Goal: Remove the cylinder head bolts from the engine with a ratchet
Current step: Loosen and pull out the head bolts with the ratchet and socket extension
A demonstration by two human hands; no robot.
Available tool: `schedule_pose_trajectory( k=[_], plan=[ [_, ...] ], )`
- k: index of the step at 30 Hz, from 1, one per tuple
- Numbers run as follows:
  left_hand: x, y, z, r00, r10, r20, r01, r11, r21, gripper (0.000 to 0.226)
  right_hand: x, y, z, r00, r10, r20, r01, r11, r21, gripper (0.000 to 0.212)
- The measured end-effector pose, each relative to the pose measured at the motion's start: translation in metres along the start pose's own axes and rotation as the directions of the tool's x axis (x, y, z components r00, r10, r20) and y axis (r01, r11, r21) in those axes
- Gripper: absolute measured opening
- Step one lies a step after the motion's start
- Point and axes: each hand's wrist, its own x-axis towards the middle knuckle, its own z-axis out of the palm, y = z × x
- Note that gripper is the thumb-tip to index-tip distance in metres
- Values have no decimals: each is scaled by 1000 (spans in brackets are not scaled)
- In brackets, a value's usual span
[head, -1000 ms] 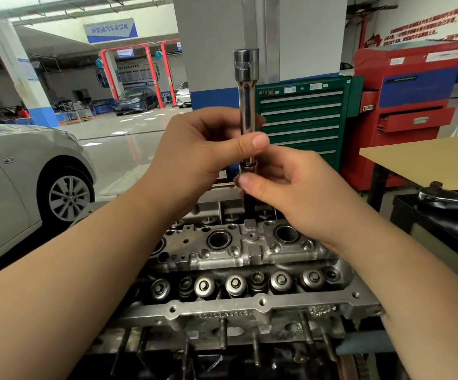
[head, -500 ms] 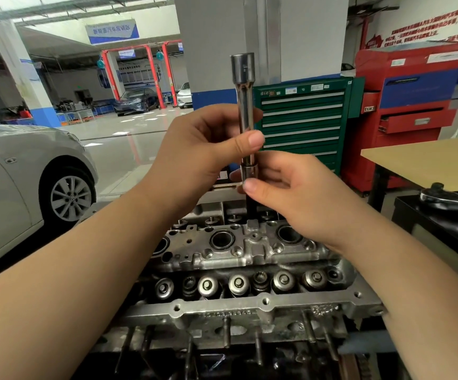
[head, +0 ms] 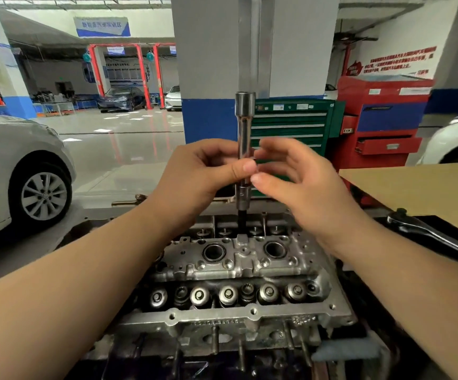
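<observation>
The right hand (head: 301, 182) lets go, fingers spread beside the extension bar (head: 244, 138) — the left hand (head: 203, 174) alone pinches it upright over the cylinder head (head: 238, 270), bolt spinning out by hand, I'd judge.

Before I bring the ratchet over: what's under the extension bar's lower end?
The extension bar ends in a socket with a dark shaft running down into the cylinder head. The bolt itself is hidden in its recess. The left hand pinches the bar.
</observation>
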Motion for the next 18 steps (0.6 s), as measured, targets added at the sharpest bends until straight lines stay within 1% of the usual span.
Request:
schedule_pose_trajectory(
  k=[1,3,4,6,7,9,10,12,13,14,15,16,18],
  plan=[
    [0,-1,0,999,-25,21,26,1000,-12,22,7,-12,-8,999,-38,20,37,999,6,56],
    [-1,-4,1,994,-66,90,73,995,-69,22,25,-39,-20,991,-79,112,77,997,27,61],
    [-1,-5,1,989,-79,127,93,990,-106,21,33,-54,-24,983,-86,162,89,996,-11,57],
    [-2,-5,0,978,-98,183,129,978,-162,22,45,-78,-25,968,-84,237,125,978,-165,39],
    [-3,-5,-2,973,-105,203,143,973,-180,25,49,-86,-25,965,-76,253,135,965,-226,30],
    [-4,-5,-4,966,-131,222,175,966,-190,28,54,-98,-23,969,-62,237,139,936,-325,20],
    [-5,-6,-5,967,-144,212,177,973,-150,28,56,-101,-22,978,-65,199,140,909,-392,20],
    [-6,-8,-4,975,-145,170,148,989,-5,29,59,-104,-21,990,-93,102,134,825,-549,31],
    [-6,-9,-4,979,-136,154,130,991,44,28,60,-104,-21,991,-110,80,136,769,-625,36],
    [-5,-10,-4,982,-132,132,125,990,61,27,60,-106,-22,988,-127,94,156,707,-690,38],
    [-4,-10,-5,985,-137,109,132,990,54,27,61,-109,-23,980,-133,146,197,652,-732,38],
    [-3,-10,-7,984,-150,92,147,988,39,27,62,-113,-26,969,-108,222,241,619,-748,36],
    [-3,-10,-11,981,-170,98,168,985,26,26,64,-127,-30,925,9,381,302,589,-749,36]
  ],
)
